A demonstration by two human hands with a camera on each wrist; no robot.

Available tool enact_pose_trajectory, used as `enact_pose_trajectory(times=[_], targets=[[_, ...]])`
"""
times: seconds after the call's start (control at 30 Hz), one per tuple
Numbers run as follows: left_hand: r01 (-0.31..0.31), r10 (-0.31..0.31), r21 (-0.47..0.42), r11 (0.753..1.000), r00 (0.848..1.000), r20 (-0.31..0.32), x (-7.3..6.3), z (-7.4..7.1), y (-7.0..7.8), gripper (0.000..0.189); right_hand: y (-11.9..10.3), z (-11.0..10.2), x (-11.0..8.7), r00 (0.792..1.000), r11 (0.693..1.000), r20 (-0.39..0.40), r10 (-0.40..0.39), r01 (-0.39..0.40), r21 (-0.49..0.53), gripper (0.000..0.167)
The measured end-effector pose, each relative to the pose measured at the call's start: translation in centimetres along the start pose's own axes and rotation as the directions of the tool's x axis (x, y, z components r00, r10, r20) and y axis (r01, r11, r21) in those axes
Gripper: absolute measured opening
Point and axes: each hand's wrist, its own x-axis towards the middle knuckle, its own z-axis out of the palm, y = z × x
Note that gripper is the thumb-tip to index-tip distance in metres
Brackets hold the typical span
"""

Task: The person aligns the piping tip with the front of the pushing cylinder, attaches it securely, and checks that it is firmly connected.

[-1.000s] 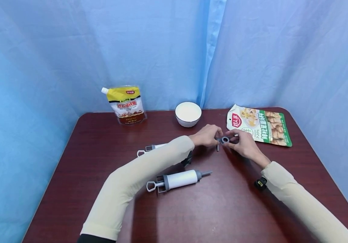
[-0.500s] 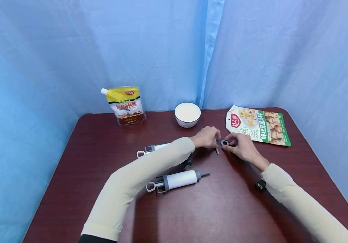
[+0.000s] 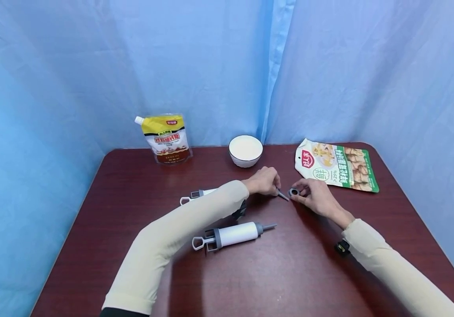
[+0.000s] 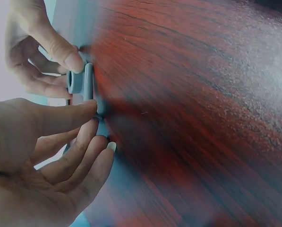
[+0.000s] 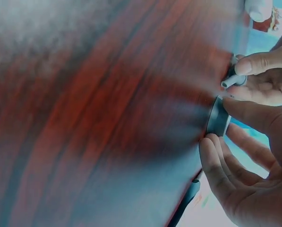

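Over the right-hand part of the table, my left hand (image 3: 264, 180) pinches a grey tapered nozzle (image 3: 283, 196) between thumb and fingers. Its thin tip points toward my right hand (image 3: 316, 196). That hand holds a grey ring (image 3: 291, 192) by its edge, with thumb on one side and fingers on the other. In the left wrist view the nozzle (image 4: 88, 81) stands beside the ring (image 4: 70, 84). The right wrist view shows the ring (image 5: 217, 118) edge-on below the nozzle (image 5: 232, 81). Part of the nozzle's base is hidden by my left fingers.
A white-barrelled syringe (image 3: 237, 234) with a grey nozzle lies nearer me. Another syringe (image 3: 197, 194) is partly hidden behind my left sleeve. Toward the back stand a yellow spouted pouch (image 3: 167, 140) and a white bowl (image 3: 245, 152); a green-white packet (image 3: 338, 166) lies at right.
The nozzle's tip has swung from pointing toward me to pointing rightward. Both hands have come slightly nearer to me, still holding the nozzle and the ring.
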Motion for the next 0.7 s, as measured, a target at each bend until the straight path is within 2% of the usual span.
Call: enact_pose_trajectory(times=[0.2, 0.37, 0.5, 0.7], targets=[[0.005, -0.005, -0.013, 1.0, 1.0, -0.009, -0.5, 0.0, -0.2, 0.009, -0.1, 0.0, -0.5, 1.0, 1.0, 0.011, 0.013, -0.013, 0.008, 0.026], [-0.014, 0.012, -0.061, 0.998, 0.999, -0.034, -1.0, -0.4, -0.5, 0.013, -0.3, -0.3, -1.0, 0.999, 1.0, 0.031, 0.015, -0.015, 0.018, 0.026], [-0.048, 0.041, -0.116, 0.992, 0.997, -0.066, -1.5, -0.5, -0.9, 0.014, -0.4, -0.3, -1.4, 0.999, 0.999, 0.023, 0.022, -0.022, 0.024, 0.027], [-0.093, 0.068, -0.229, 0.969, 0.991, -0.115, -2.7, -1.1, -1.3, 0.017, -0.5, -0.3, -2.0, 0.999, 0.998, 0.029, 0.043, -0.045, 0.05, 0.027]])
